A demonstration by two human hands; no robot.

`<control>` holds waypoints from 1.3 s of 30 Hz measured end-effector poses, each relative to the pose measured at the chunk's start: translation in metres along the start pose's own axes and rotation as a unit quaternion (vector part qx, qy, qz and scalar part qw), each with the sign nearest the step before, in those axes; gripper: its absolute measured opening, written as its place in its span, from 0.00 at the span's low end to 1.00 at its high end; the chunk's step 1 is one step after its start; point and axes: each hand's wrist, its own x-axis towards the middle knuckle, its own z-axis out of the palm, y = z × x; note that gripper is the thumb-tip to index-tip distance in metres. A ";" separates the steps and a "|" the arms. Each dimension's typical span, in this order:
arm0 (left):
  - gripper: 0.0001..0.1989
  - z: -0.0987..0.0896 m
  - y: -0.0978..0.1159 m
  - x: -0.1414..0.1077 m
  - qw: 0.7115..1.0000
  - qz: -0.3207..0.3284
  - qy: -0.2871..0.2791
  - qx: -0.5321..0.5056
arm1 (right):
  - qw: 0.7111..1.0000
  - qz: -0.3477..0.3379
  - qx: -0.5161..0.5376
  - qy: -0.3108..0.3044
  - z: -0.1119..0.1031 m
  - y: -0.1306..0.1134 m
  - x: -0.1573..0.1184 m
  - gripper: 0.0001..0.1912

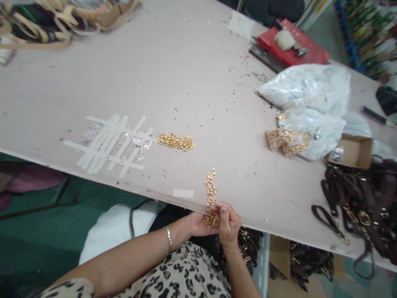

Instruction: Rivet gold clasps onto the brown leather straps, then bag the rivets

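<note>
My left hand (200, 225) is cupped palm up at the table's front edge, under a heap of small gold metal pieces (212, 219). A narrow trail of round gold pieces (211, 188) runs from the table down to that palm. My right hand (228, 223) is beside the heap, its fingers curled inward over the pieces; whatever its fingertips hold is hidden. Farther up the table is a separate gold pile (175, 142), right of a taped plastic patch (114, 145).
Plastic bags (310, 91), bagged gold parts (283, 140), an open cardboard box (356, 151) and brown straps (356, 194) lie at the right. A hammer (299, 49) rests on a red block (266, 41). Beige straps (65, 20) lie at the upper left.
</note>
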 end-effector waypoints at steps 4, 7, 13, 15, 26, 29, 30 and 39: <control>0.10 -0.004 0.001 -0.002 1.000 0.014 0.001 0.004 | 1.000 0.004 0.012 -0.010 -0.001 -0.007 -0.007 0.15; 0.11 -0.005 0.003 -0.003 1.000 0.014 0.002 0.014 | 1.000 -0.010 0.008 -0.013 -0.007 -0.012 0.020 0.16; 0.19 -0.008 0.004 -0.003 0.999 -0.011 -0.007 0.030 | 0.997 -0.044 0.025 -0.059 0.010 -0.006 0.130 0.19; 0.20 -0.010 0.004 -0.004 0.999 -0.012 -0.011 0.028 | 0.992 -0.046 0.036 -0.108 0.025 -0.005 0.148 0.19; 0.21 0.000 0.004 -0.015 1.000 -0.004 -0.023 0.016 | 0.955 -0.028 -0.003 -0.295 0.032 -0.024 0.091 0.12; 0.21 0.000 0.004 -0.015 1.000 -0.003 -0.019 0.016 | 0.955 -0.034 -0.009 -0.294 0.029 -0.025 0.080 0.12; 0.20 -0.001 0.005 -0.015 1.000 -0.002 -0.017 0.015 | 0.956 -0.037 -0.010 -0.292 0.029 -0.025 0.078 0.12; 0.19 -0.006 0.007 -0.015 1.000 0.007 -0.006 0.013 | 0.959 -0.033 0.000 -0.283 0.027 -0.024 0.068 0.12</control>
